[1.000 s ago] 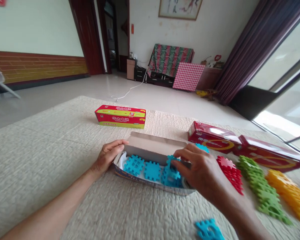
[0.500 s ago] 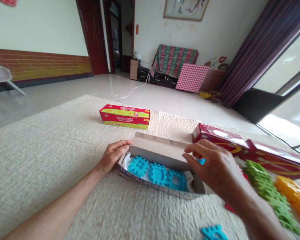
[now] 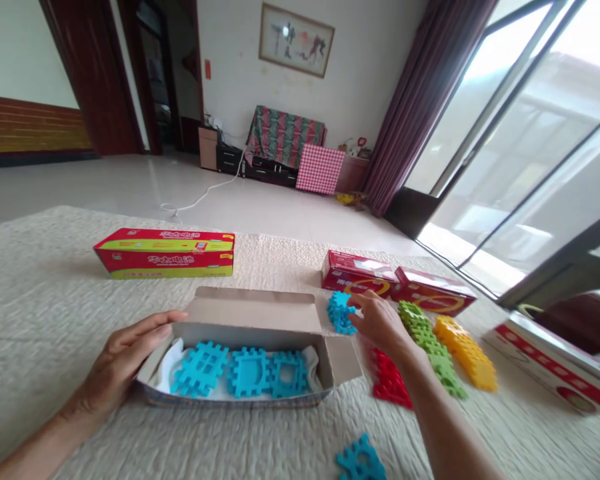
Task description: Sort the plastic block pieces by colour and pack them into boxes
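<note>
The open cardboard box (image 3: 240, 360) is seen lying on the quilted cover (image 3: 55, 307), its long flap folded back on the far side and a short end flap turned out on the right. Its left end is steadied by the left hand (image 3: 123, 357), fingers spread flat against the wall, nothing gripped. Three blue interlocking tiles (image 3: 240, 370) are laid flat in a row inside the box on a white lining. Just beyond the box's right far corner, a small stack of blue tiles (image 3: 339, 312) is pinched by the fingertips of the right hand (image 3: 380, 323). To the right of the box the way is crowded: red tiles (image 3: 390, 380) beside the end flap, then a green row (image 3: 427, 343) and a yellow row (image 3: 465, 343), with two red cartons (image 3: 395, 283) behind them. Another blue tile (image 3: 360, 460) lies on the near side of the box. Left of the box, open cover is found; a red-and-yellow carton (image 3: 165, 252) sits well beyond it.
</note>
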Available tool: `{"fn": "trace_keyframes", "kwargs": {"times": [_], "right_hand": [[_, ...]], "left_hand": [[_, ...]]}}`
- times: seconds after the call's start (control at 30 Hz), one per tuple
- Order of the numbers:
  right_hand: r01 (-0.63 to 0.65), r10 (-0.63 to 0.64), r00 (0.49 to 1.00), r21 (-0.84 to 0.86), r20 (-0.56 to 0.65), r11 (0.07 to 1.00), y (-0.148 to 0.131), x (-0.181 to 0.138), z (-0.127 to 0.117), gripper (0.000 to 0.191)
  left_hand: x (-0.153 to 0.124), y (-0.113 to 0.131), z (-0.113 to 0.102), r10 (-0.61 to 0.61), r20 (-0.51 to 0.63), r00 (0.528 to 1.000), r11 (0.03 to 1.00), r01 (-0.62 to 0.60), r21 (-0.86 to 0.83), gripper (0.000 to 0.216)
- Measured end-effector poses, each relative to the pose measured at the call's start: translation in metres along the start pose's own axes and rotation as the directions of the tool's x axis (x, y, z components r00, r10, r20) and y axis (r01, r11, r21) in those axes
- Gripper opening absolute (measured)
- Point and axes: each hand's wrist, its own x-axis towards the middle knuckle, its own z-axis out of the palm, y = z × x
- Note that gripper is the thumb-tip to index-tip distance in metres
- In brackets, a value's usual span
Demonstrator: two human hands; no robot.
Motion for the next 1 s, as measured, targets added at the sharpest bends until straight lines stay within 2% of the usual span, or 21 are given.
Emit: {"fn": "trace_keyframes", "kwargs": {"times": [0.17,0.33,0.43,0.53,0.63,0.73,0.87,1.0], "right_hand": [[-0.028,0.03,0.999,-0.099,0.017,0.995,-0.01,0.001,0.009,0.022],[-0.002,0.002,1.0,-0.112,0.007,0.994,-0.006,0.004,0.007,0.019],[0.022,-0.029,0.997,-0.086,-0.075,0.996,0.002,0.003,-0.004,0.02],[0.022,-0.014,0.97,0.034,-0.241,0.999,-0.002,-0.001,-0.025,0.02],[0.123,-0.05,0.947,0.212,-0.318,0.969,-0.037,-0.009,-0.046,0.024],[0.314,-0.233,0.925,0.258,-0.3,0.914,-0.098,-0.015,-0.054,0.021],[0.452,-0.423,0.89,0.214,-0.168,0.866,-0.179,-0.016,-0.04,0.013],[0.498,-0.496,0.867,0.125,-0.048,0.858,-0.225,-0.014,-0.02,0.011]], "left_hand": [[-0.001,0.002,0.0,-0.048,0.037,0.998,0.998,0.049,-0.031,0.042],[-0.005,0.009,0.003,-0.044,0.04,0.998,0.998,0.046,-0.043,0.041],[-0.006,0.011,0.006,-0.043,0.048,0.998,0.995,0.048,-0.091,0.041],[-0.005,0.011,0.008,-0.01,0.066,0.998,0.994,0.017,-0.103,0.04],[-0.004,0.01,0.008,0.024,0.08,0.997,0.994,-0.016,-0.108,0.039],[-0.003,0.009,0.008,0.043,0.102,0.994,0.991,-0.03,-0.131,0.038],[-0.002,0.009,0.007,0.08,0.117,0.99,0.989,-0.065,-0.13,0.035],[0.0,0.008,0.006,0.12,0.127,0.985,0.987,-0.105,-0.119,0.033]]}}
